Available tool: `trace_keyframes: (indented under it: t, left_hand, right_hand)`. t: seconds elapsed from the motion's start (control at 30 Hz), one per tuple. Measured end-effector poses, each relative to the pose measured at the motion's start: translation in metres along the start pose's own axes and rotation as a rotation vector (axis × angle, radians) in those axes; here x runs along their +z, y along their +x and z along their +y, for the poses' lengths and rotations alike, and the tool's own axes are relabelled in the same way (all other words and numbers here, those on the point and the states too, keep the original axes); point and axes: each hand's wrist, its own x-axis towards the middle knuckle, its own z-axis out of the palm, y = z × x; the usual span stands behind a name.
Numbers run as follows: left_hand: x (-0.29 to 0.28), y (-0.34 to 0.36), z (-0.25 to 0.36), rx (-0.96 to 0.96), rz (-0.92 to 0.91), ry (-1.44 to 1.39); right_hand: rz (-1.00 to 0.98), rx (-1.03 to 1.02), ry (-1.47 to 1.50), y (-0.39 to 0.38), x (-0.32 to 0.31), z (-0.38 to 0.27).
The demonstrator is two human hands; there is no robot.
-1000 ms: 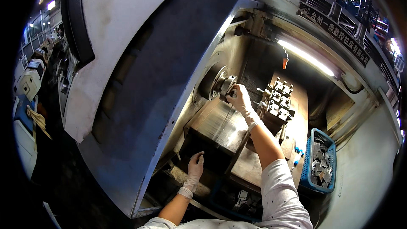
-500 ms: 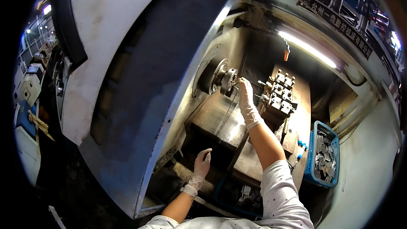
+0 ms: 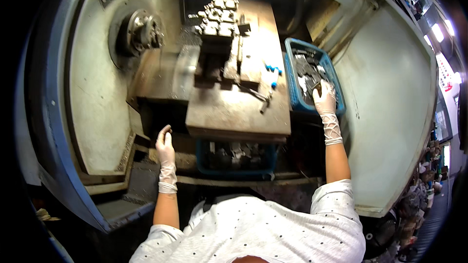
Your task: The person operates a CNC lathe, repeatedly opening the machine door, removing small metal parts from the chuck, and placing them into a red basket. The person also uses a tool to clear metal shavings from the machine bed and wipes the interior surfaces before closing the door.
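Note:
My right hand (image 3: pixel 325 99), in a pale, thin glove, reaches over the near right side of a blue plastic basket (image 3: pixel 294 90). Its fingers are bent around a dark flat metal part (image 3: pixel 317 87), partly hidden by the hand, among several grey metal pieces (image 3: pixel 306 70). At the left, my left hand (image 3: pixel 165 148), gloved the same way, hangs in front of the machine's dark opening. Its thumb stands apart from the raised fingers, with nothing visible in it. The round metal chuck (image 3: pixel 141 31) sits on the wall at the upper left, away from both hands.
A tool block (image 3: pixel 218 19) with several bolts stands on the metal slide (image 3: pixel 234 114). A T-shaped wrench (image 3: pixel 261 96) and blue-tipped tool (image 3: pixel 273 75) lie there. Beneath is another blue basket (image 3: pixel 207 169) of metal parts. The blue-edged door (image 3: pixel 53 112) stands at the left.
My right hand has left the chuck and moved right to the blue basket. The view has turned rightward. My left hand stays low in front of the machine.

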Motion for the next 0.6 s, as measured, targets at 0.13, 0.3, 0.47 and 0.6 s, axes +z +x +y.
trace_keyframes:
  t: [0.13,0.3,0.47,0.6]
  left_hand:
    - [-0.001,-0.035,0.007,0.014,0.042,0.138]
    - [-0.009,-0.095,0.002,-0.095,0.059,0.188]
    - [-0.013,-0.145,-0.007,-0.108,0.12,0.259]
    - [-0.016,-0.176,-0.007,-0.167,0.201,0.352]
  right_hand:
    - [0.192,-0.144,0.397,-0.057,-0.004,-0.029]
    - [-0.504,-0.286,0.565,-0.196,0.067,-0.074]
    - [-0.9,-0.553,0.291,-0.221,0.134,-0.112]
    - [-0.963,-0.588,0.37,-0.228,0.182,-0.128]
